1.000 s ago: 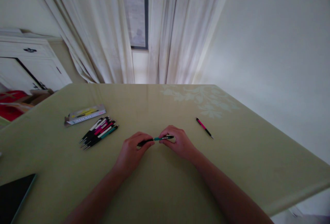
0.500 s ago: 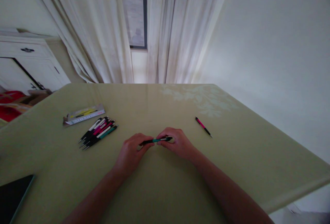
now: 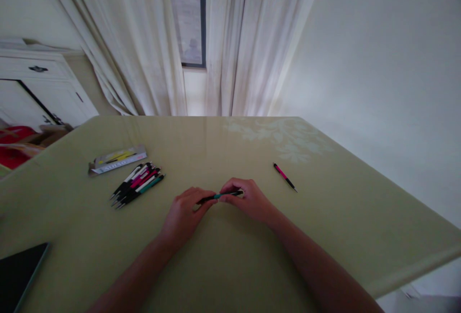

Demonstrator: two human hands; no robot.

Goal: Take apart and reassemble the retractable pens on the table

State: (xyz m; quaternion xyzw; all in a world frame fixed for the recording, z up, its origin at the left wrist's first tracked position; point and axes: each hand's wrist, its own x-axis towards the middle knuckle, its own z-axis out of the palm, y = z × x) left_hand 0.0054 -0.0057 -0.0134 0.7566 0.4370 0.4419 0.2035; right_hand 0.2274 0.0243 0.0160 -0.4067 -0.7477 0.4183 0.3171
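A teal and black pen (image 3: 217, 196) lies roughly level between my two hands above the table. My left hand (image 3: 186, 208) pinches its black end on the left. The fingers of my right hand (image 3: 246, 198) are closed on its other end, which pokes out dark beyond the fingertips. To the right, a pink and black pen (image 3: 285, 177) rests on the table by itself. A pile of several pens (image 3: 137, 185), with white, pink, teal and black parts, sits left of my left hand.
Behind the pen pile is an open box (image 3: 120, 159) with yellow print. A dark flat device (image 3: 22, 272) rests at the near left of the green table (image 3: 259, 147). Curtains, a white cabinet (image 3: 43, 82) and a wall stand beyond the table.
Both hands keep hold of the teal and black pen. It has shifted very slightly to the right and looks turned a little, with less of its light clip showing.
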